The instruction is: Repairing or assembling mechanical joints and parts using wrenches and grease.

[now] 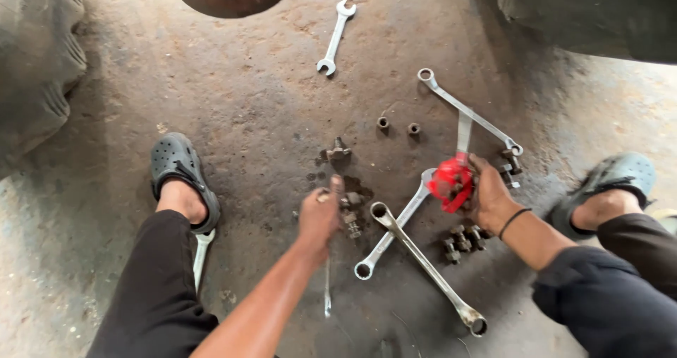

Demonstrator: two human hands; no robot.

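— Where are the hands right now?

— Both low over the concrete floor [233, 111], and I'll place everything from the pair of crossed ring spanners [402, 241] lying in the middle. The left hand [319, 217] hovers just left of that pair, its grip pinched around a small bolt [324, 196] at the fingertips.

— And the right?

— The right hand [490, 199] sits just right of the crossed spanners, its grip clenched around a red-handled tool [451, 181] with a flat metal blade sticking up out of it.

— What's lying around them?

— Between the left hand and the spanners, a little cluster of bolts [350, 213] rests on a dark oily patch. Right of the spanners, under the right wrist, there's another heap of nuts and bolts [463, 240]. Beyond the spanners, two loose nuts [398, 125] sit side by side, and a long ring spanner [469, 111] slants behind the red tool. Far beyond, an open-ended spanner [336, 37] lies alone. Well left, a grey clog [180, 167] is planted on the floor.
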